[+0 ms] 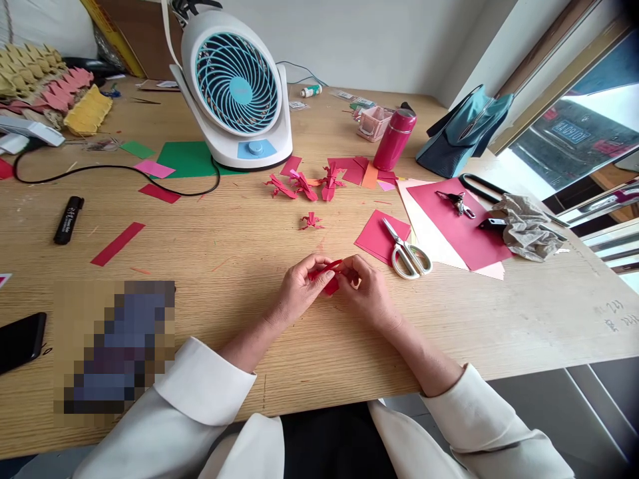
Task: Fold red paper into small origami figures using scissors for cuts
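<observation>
White sleeves [204,382] rest over the near edge of the wooden desk [279,379]. On the near left lie a black phone [20,342] and a pixelated item [122,349]. Further in, near the middle, the left hand [305,285] and right hand [368,287] meet around a small piece of folded red paper [331,285]; the fingers of both are closed in a pinch on it, just above the desk. Left of them lie a red strip [118,244] and a black marker [68,220]; to the right, scissors [408,256] overlap a red sheet [378,233]. Beyond the hands sits one small red folded figure [311,221], and farther on a cluster of larger red figures [330,183]. Keys [456,201] lie on a big red sheet [462,229] to the right. At the far side stand a white fan [241,90], a pink-red flask [394,140] and, far right, a teal bag [462,133].
</observation>
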`<state>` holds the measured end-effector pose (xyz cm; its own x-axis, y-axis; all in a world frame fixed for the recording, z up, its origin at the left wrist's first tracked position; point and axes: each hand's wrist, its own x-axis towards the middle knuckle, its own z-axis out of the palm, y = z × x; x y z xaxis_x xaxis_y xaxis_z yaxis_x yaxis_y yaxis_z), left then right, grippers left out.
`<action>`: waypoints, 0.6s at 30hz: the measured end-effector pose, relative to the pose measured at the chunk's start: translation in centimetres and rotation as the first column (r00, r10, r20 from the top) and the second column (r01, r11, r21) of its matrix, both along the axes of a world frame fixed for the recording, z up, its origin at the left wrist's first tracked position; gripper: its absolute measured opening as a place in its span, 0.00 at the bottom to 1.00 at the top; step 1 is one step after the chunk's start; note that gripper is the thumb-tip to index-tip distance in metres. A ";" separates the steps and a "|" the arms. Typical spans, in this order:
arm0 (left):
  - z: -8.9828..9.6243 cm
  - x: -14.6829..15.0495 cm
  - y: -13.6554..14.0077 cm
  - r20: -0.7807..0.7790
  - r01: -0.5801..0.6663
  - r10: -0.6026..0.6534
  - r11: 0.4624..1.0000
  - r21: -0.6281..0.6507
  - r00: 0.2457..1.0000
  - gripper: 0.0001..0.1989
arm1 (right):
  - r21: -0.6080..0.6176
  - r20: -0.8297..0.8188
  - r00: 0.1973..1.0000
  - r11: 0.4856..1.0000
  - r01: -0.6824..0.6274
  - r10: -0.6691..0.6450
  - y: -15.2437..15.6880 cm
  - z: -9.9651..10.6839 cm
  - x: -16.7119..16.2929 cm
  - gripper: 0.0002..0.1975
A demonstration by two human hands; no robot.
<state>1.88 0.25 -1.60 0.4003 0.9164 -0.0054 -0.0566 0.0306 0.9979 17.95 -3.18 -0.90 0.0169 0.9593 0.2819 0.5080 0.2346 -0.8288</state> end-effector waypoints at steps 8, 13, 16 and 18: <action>0.6 -0.2 0.1 0.028 0.100 -0.099 0.994 -0.048 0.995 0.17 | -0.009 -0.049 0.998 1.000 0.027 -0.027 0.1 -0.4 0.5 0.03; 0.8 -0.9 0.3 0.117 0.238 -0.231 0.970 -0.043 0.966 0.17 | 0.135 -0.011 1.000 0.991 0.007 -0.006 0.1 -0.2 0.7 0.07; 0.7 -1.1 0.4 0.192 0.241 -0.227 0.969 -0.052 0.955 0.17 | 0.199 0.012 1.000 0.980 -0.007 0.005 0.1 0.1 1.0 0.08; 0.6 -1.2 0.5 0.197 0.230 -0.217 0.972 -0.048 0.956 0.16 | 0.229 0.019 1.000 0.973 -0.016 0.012 0.1 0.2 1.1 0.07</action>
